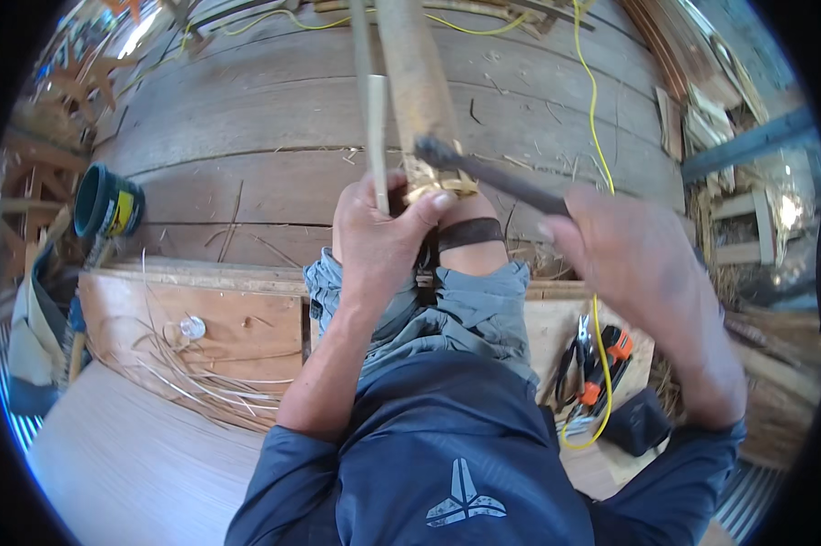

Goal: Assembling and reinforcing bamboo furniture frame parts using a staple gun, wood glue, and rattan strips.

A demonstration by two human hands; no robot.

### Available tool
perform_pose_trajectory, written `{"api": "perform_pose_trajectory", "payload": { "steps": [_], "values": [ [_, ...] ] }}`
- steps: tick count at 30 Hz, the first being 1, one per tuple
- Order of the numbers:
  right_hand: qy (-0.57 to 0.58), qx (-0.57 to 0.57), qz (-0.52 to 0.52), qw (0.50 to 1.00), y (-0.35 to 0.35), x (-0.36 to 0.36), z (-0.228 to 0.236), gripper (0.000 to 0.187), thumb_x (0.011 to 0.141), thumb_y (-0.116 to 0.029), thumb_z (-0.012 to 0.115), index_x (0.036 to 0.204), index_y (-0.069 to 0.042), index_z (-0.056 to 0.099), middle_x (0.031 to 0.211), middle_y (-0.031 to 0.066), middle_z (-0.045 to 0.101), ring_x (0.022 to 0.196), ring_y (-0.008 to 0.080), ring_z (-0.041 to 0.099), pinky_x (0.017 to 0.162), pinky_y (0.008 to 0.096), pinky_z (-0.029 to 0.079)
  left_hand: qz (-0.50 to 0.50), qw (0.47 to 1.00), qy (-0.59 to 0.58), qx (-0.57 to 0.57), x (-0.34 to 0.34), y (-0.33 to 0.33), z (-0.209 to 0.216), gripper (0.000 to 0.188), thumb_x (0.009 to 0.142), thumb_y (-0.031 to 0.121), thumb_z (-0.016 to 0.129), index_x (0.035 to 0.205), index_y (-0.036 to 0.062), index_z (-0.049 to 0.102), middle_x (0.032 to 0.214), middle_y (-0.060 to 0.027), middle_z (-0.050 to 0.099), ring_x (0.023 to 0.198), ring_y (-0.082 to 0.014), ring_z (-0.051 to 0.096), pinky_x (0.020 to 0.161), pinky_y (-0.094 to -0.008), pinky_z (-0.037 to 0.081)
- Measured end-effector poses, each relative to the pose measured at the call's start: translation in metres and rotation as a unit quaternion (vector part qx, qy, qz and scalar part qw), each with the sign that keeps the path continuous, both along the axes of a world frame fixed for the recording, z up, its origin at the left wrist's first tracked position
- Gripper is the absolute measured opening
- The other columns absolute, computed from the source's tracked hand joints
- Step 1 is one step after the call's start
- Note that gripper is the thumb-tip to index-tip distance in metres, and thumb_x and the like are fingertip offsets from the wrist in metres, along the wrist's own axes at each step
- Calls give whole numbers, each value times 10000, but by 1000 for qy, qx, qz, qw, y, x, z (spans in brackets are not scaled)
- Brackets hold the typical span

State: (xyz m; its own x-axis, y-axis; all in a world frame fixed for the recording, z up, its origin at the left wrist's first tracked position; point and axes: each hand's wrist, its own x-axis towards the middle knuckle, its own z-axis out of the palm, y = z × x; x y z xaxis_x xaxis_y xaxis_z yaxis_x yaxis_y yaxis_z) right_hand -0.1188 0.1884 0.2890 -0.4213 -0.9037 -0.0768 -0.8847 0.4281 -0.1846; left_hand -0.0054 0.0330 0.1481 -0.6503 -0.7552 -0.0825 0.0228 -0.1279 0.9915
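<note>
A thick bamboo-like pole [417,77] runs away from between my knees, with shiny golden strips [438,185] wrapped round its near end. My left hand [387,218] is closed at that end, its thumb pressed against the wrapping. Beside the pole, a narrow pale strip [377,127] stands up from the same hand; whether the fingers grip it is hard to see. My right hand [624,232] is wrapped round the dark handle of a hammer [510,185]. The hammer's blurred head hangs just over the wrapped end; I cannot tell whether it touches.
Pliers [582,338] and an orange-black tool [618,346] lie by my right thigh, with a yellow cord [595,118] running past. Loose thin strips [201,373] lie on the bench at left. A dark green bucket [108,202] stands beyond. Scraps dot the plank floor [274,118].
</note>
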Motion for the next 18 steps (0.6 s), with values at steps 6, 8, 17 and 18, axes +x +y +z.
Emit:
{"api": "perform_pose_trajectory", "payload": {
  "steps": [6,8,17,18],
  "values": [
    [-21,-88,-19,996,9,-3,-26,260,864,-276,569,803,-35,495,658,172,543,645,383,553,543,450,425,27,999,-31,0,0,3,7,347,743,174,736,954,-56,585,782,-60,613,724,-84,568,628,-210,473],
    [43,-139,-18,989,21,-9,-53,271,868,-297,566,786,-47,502,625,166,551,592,355,571,507,425,439,22,987,-122,-103,1,0,5,335,781,198,690,976,-53,583,784,-57,610,743,-85,568,629,-214,465],
    [-149,-110,-456,871,156,33,-281,327,916,-337,471,888,-12,496,718,236,558,710,419,557,623,485,430,3,998,41,-56,4,2,-13,274,883,238,613,996,8,516,731,16,475,412,-6,352,338,-149,251],
    [-156,-89,-480,859,173,51,-301,322,914,-333,469,895,-14,500,739,235,565,710,421,555,636,489,435,-5,997,44,-60,5,2,-13,278,885,243,611,1005,11,516,741,13,485,414,-9,360,338,-148,251]
  ]
}}
